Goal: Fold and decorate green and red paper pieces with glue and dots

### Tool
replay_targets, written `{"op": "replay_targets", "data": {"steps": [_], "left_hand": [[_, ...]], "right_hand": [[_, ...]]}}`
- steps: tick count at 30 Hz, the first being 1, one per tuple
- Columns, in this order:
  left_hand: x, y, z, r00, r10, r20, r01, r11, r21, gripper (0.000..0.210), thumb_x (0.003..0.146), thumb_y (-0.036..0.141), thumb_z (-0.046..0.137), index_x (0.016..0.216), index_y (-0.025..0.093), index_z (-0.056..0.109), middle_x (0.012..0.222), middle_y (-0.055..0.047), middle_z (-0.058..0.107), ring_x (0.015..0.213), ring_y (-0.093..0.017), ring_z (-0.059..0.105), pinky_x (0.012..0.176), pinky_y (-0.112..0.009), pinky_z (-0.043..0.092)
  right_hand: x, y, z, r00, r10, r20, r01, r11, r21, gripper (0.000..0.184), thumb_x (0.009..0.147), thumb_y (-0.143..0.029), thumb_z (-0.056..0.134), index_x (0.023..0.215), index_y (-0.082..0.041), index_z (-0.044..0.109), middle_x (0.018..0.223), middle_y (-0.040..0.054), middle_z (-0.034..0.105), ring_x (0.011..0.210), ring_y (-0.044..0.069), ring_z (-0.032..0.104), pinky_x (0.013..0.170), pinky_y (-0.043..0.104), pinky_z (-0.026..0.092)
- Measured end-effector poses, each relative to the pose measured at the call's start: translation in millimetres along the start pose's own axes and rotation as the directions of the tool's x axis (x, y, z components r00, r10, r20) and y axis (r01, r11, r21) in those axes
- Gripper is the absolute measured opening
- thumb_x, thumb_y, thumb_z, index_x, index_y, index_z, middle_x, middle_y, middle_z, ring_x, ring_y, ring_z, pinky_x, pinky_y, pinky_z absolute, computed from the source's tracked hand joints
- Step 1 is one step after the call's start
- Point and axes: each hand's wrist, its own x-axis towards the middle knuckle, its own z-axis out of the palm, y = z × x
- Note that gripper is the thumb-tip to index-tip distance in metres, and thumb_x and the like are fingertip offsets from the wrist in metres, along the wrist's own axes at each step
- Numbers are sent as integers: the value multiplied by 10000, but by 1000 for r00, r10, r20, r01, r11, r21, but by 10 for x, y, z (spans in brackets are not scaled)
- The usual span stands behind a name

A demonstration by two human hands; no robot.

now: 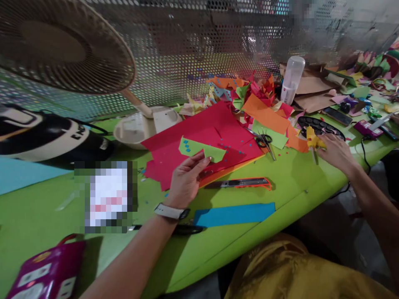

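Observation:
My left hand [187, 180], wearing a wrist watch, pinches a light-green paper piece [215, 153] between thumb and fingers. Small blue diamond shapes [186, 145] sit on the left part of that piece. It is held over a large red paper sheet [193, 124] scattered with tiny blue bits. Off to the right, my right hand [336, 153] is closed around the handle of a yellow glue gun [312, 139], its nozzle pointing down toward the table; some fingers are hidden. Scissors [264, 141] lie at the red sheet's right edge. A utility knife [240, 183] rests below it.
A blue paper strip [235, 214] lies near the front edge of the green table [224, 245]. A fan [137, 99] and a black device [46, 135] stand left. Paper scraps [243, 93], a clear bottle [292, 81], a black palette [324, 126] and a phone [337, 116] are behind.

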Motion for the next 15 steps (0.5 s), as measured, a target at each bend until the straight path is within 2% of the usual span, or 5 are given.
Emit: {"op": "replay_targets", "data": {"steps": [4, 8, 12, 15], "left_hand": [[-11, 17, 5, 1000, -17, -13, 16, 998, -54, 362, 522, 269, 856, 834, 205, 682, 791, 4, 739, 811, -211, 734, 618, -270, 580], [-25, 42, 40, 999, -35, -26, 33, 996, -77, 361, 483, 252, 871, 778, 207, 667, 739, 16, 724, 804, -218, 736, 619, -272, 584], [-63, 51, 79, 1000, 24, 19, -23, 998, -52, 346, 505, 284, 874, 777, 204, 674, 816, -13, 749, 915, -267, 732, 735, -356, 619], [-72, 46, 88, 998, 42, 41, -42, 999, -17, 365, 526, 299, 875, 832, 207, 699, 877, -21, 765, 933, -264, 732, 770, -366, 623]], "right_hand": [[72, -31, 8, 999, 33, 9, -33, 999, -25, 484, 839, -285, 603, 1301, -142, 578, 1287, 192, 608, 1148, 353, 557, 879, 415, 448], [156, -5, 66, 998, 25, 63, -24, 1000, -17, 341, 821, -299, 648, 1132, -159, 656, 1183, 191, 622, 1056, 340, 571, 826, 412, 454], [175, 10, 234, 995, 64, -75, -63, 998, 24, 362, 780, -261, 652, 1125, -151, 642, 1170, 191, 593, 1078, 344, 546, 859, 423, 474], [161, 31, 347, 971, 99, -217, -82, 993, 83, 361, 755, -197, 594, 1113, -178, 635, 1198, 177, 580, 1114, 341, 533, 897, 452, 475]]}}
